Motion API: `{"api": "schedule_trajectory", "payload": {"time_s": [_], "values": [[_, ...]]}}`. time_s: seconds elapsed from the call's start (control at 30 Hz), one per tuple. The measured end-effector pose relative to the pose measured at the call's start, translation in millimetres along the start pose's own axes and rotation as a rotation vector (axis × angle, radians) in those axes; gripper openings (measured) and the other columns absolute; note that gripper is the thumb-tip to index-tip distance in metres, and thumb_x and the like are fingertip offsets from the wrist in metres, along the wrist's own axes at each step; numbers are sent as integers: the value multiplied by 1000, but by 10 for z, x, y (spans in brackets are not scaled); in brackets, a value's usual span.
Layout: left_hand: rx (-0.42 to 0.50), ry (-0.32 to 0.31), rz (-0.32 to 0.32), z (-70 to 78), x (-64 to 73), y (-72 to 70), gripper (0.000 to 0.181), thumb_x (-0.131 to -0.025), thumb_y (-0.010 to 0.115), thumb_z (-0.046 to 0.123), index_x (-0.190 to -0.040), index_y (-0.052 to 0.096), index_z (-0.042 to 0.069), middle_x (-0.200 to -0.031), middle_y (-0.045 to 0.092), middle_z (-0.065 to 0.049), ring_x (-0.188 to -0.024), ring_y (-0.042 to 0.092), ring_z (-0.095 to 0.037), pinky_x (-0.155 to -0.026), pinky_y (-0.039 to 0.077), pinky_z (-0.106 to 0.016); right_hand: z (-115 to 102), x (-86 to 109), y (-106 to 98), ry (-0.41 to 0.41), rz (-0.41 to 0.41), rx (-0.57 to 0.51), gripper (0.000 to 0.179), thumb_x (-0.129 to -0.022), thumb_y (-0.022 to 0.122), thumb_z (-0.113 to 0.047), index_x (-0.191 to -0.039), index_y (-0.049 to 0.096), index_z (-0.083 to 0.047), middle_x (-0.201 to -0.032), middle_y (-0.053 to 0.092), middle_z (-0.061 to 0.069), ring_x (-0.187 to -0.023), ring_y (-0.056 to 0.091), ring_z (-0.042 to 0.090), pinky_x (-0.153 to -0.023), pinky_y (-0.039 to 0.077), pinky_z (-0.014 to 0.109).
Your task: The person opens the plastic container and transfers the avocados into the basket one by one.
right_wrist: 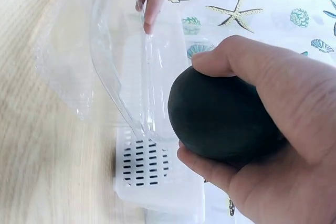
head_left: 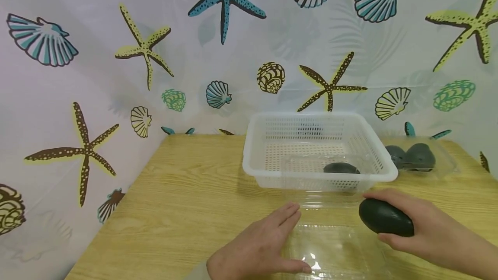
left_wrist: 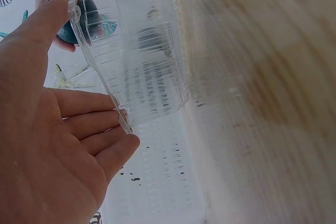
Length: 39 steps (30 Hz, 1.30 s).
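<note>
From my head, I am seeing my left hand (head_left: pixel 256 245) resting at the left side of a clear box (head_left: pixel 338 249), fingers lying straight and close together, thumb (head_left: pixel 289 266) spreading away from them over the box. My right hand (head_left: pixel 424 224) is gripping a dark avocado (head_left: pixel 385 218), fingers and thumb curling round it, in the air by the box's right side. The raised lid (head_left: pixel 303 198) is standing in front of a white basket (head_left: pixel 268 172), in which another avocado (head_left: pixel 342 168) is lying. Right of the basket, a second box (head_left: pixel 447 165) is holding two more avocados (head_left: pixel 420 157) on the table (head_left: pixel 163 211).

At my left wrist, thumb and fingertips are meeting clear plastic along its rim, the fingers bending slightly; the held avocado is showing beyond, partly behind the plastic.

At my right wrist, my thumb is pressing one side of the avocado and my fingers are supporting the other. My left fingers are showing only partly here, so from this view I cannot tell their spread
</note>
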<state>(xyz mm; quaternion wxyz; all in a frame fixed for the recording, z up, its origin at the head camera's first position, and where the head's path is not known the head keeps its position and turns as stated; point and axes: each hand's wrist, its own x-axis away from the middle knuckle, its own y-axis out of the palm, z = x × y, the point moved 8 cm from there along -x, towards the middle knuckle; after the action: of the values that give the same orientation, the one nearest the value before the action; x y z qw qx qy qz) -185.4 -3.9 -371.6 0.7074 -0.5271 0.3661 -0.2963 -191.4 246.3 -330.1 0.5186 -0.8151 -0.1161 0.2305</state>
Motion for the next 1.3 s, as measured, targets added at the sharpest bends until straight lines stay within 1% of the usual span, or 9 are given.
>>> {"api": "schedule_trajectory", "payload": {"time_s": [0.13,0.3,0.37,0.47,0.57,0.7,0.87,0.97,1.3], "values": [[-11,10,21,3,2,-2,97,-89,50,71,-154,29,2,-160,34,-13,-148,33,-19,-114,40,-29,95,-19,-83,45,22,37,75,-73,88,-32,-138,52,-26,-123,64,-1,-92,56,-5,-62,50,20],[-31,33,52,11,9,-21,97,-89,53,69,-154,31,0,-158,36,-14,-147,34,-20,-114,40,-29,238,-66,-156,111,3,22,72,-76,86,-31,-138,52,-21,-122,65,8,-87,56,-4,-60,49,21],[-13,28,39,5,10,-12,97,-90,52,69,-154,30,0,-159,35,-14,-148,33,-19,-114,39,-29,306,-84,-175,145,-17,14,71,-78,85,-31,-139,51,-20,-123,65,13,-86,60,1,-59,49,22],[4,23,22,-2,13,0,97,-90,49,70,-155,28,1,-160,32,-14,-149,31,-19,-115,38,-30,388,-110,-218,175,-33,35,71,-80,83,-33,-141,50,-17,-125,63,17,-89,64,15,-59,49,24],[-11,46,48,7,14,-19,97,-90,50,70,-154,29,0,-159,33,-14,-149,32,-20,-115,38,-29,435,-144,-291,176,-12,74,71,-80,83,-33,-140,51,-14,-124,63,17,-90,64,24,-59,49,25],[-55,67,84,16,16,-43,97,-90,51,70,-154,30,0,-158,36,-15,-148,34,-21,-115,38,-28,461,-217,-384,161,20,109,70,-80,83,-32,-139,52,-13,-121,64,16,-90,63,23,-58,48,25],[-43,38,48,-4,16,-21,97,-90,50,70,-154,30,0,-159,34,-14,-149,32,-19,-115,38,-29,471,-339,-427,179,6,90,71,-82,82,-31,-141,50,-8,-123,62,20,-94,62,27,-60,49,29],[-24,29,27,-8,21,-7,97,-90,49,70,-154,29,1,-160,32,-14,-150,30,-19,-116,36,-29,480,-415,-420,199,-17,73,72,-83,81,-29,-142,47,-6,-127,57,26,-95,61,35,-62,49,35],[-29,50,47,12,16,-19,96,-90,50,70,-154,29,1,-160,33,-13,-150,30,-18,-117,35,-28,541,-616,-407,199,-30,93,72,-86,77,-27,-144,43,-1,-134,52,30,-104,60,44,-68,54,46]]}}
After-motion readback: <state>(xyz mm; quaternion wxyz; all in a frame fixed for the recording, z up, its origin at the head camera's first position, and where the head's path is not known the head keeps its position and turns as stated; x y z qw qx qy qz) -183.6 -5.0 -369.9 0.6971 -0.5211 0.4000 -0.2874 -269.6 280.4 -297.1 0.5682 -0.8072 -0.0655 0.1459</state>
